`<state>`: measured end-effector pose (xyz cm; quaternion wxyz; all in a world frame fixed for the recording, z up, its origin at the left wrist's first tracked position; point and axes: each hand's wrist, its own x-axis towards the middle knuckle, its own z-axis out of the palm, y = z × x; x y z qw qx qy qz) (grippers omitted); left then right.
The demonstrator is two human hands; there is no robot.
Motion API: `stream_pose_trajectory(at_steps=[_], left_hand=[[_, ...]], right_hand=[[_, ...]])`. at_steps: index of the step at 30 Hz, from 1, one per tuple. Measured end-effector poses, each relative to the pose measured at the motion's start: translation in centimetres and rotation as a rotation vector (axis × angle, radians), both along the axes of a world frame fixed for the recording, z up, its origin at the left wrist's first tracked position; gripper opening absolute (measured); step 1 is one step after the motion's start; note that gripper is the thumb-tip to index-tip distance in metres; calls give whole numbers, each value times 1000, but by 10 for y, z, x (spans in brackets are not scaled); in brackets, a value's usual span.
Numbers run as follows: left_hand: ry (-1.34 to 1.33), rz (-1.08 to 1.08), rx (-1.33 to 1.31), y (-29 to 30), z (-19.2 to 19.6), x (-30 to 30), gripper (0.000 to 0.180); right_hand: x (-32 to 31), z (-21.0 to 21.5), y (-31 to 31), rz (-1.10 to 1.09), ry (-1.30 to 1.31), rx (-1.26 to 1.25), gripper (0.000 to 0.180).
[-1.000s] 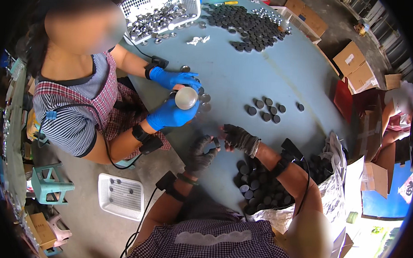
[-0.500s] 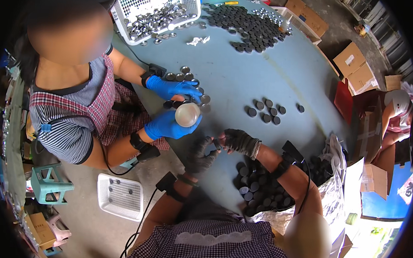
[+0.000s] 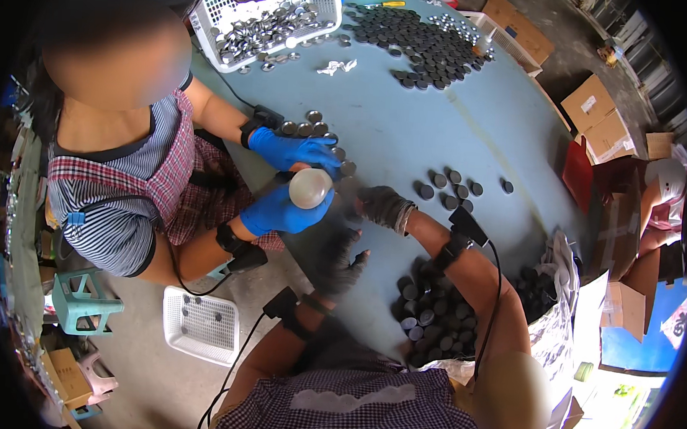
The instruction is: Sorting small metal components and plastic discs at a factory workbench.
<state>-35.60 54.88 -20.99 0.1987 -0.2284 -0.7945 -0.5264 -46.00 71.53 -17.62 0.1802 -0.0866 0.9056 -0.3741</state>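
My left hand (image 3: 338,266), in a dark fingerless glove, is over the near edge of the table with thumb and fingers apart and nothing seen between them. Just beyond it, my right hand (image 3: 388,209), gloved alike, reaches left toward a co-worker's blue-gloved hands. Its fingertips are smeared by motion, so whether they hold a cap is hidden. A pile of round black caps (image 3: 439,314) lies right of my left hand. Several more black caps (image 3: 453,190) stand apart beyond my right hand. The co-worker grips a tool with a round pale translucent top (image 3: 310,188) beside metal-rimmed caps (image 3: 314,116).
Across the blue-green table (image 3: 393,125) lies a large spread of black caps (image 3: 420,45). A white basket (image 3: 206,24) of shiny metal caps stands at the far left. On the floor are a white crate (image 3: 176,334) and a green stool (image 3: 87,303). Cardboard boxes (image 3: 593,110) stand at the right.
My hands were together at a small black cap. Now they are apart: the right has moved left and away from me, toward the co-worker's hands, and the left has opened slightly nearer me.
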Motion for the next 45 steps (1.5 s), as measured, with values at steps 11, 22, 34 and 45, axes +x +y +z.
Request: stream_pose_trajectory(at_steps=[11, 22, 34, 45], left_hand=[[-126, 84, 121, -2, -17, 5, 30], [-84, 225, -1, -1, -1, 2, 40], [-3, 40, -257, -5, 17, -6, 34], [-75, -38, 148, -11, -5, 3, 29]], right_hand=[[27, -2, -4, 95, 177, 47, 39], [48, 5, 19, 121, 148, 58, 39], [62, -2, 29, 28, 46, 130, 33], [64, 29, -11, -35, -528, -302, 29]])
